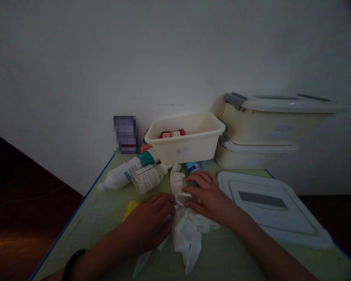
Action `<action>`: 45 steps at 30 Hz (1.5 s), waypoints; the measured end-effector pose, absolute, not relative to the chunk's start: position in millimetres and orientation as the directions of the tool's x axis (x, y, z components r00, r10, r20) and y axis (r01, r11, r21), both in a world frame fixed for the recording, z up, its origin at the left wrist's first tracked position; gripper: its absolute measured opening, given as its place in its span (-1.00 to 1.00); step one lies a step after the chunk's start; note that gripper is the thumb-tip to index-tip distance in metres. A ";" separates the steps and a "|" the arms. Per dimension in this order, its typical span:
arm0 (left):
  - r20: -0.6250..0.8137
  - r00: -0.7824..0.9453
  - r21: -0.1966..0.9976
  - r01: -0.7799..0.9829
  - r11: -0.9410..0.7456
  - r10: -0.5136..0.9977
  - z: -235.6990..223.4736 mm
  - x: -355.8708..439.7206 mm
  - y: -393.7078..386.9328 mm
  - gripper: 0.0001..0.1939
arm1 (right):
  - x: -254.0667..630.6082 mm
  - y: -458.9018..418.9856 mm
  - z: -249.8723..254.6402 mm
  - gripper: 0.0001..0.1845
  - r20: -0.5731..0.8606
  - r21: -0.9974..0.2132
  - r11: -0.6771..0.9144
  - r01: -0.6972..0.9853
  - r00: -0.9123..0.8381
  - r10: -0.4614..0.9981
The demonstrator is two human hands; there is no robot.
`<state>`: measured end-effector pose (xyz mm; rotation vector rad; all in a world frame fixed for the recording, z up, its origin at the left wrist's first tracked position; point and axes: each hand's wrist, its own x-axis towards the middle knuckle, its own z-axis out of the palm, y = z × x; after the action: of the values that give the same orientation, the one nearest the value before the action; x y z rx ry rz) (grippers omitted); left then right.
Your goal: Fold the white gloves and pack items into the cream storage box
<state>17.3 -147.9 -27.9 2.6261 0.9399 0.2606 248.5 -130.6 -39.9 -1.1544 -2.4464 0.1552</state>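
A bundle of thin white disposable gloves point(187, 234) lies crumpled at the middle of the table, with finger-like ends spreading towards the near side. My left hand point(155, 220) is closed at the bundle's left edge, its fingertips curled against the material. From the right, my right hand point(207, 195) grips the upper part, thumb and fingers bent around a white fold. Partly under my left hand sticks out a yellow item point(131, 209). Beyond the gloves lie a clear pump bottle point(148, 178) and a white bottle with a teal band point(125, 173), both on their sides.
An open cream bin point(187, 148) with a red packet point(172, 134) inside stands near the wall. Blue packaging point(193, 167) lies before it. Two lidded boxes point(260, 125) are stacked at right, a loose lid point(272, 210) nearer. A blurred dark item point(125, 134) stands back left.
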 end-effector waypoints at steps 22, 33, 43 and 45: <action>0.108 0.557 0.572 0.643 -0.509 0.824 -25.3 16.6 -151.0 -0.66 | 217.1 -151.4 -27.3 -0.81 0.372 -0.705 0.507 0.496 -0.351 0.860; 0.134 0.603 0.555 0.612 -0.564 0.787 -25.1 18.2 -149.5 -0.64 | 222.4 -147.0 -32.0 -0.85 0.229 -0.932 0.322 0.167 -0.418 0.879; 0.154 0.678 0.546 0.548 -0.633 0.719 -29.4 18.8 -146.5 -0.84 | 212.0 -147.5 -49.1 -0.75 0.096 -0.994 0.108 0.002 -0.436 0.895; 0.185 0.652 0.621 0.503 -0.601 0.736 -28.3 17.4 -145.4 -0.82 | 212.0 -146.6 -51.1 -0.71 0.071 -0.997 0.057 -0.047 -0.409 0.910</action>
<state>17.4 -145.4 -28.3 2.3415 0.9619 0.5841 212.0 -146.6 -51.1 -0.9032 -1.5154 1.4759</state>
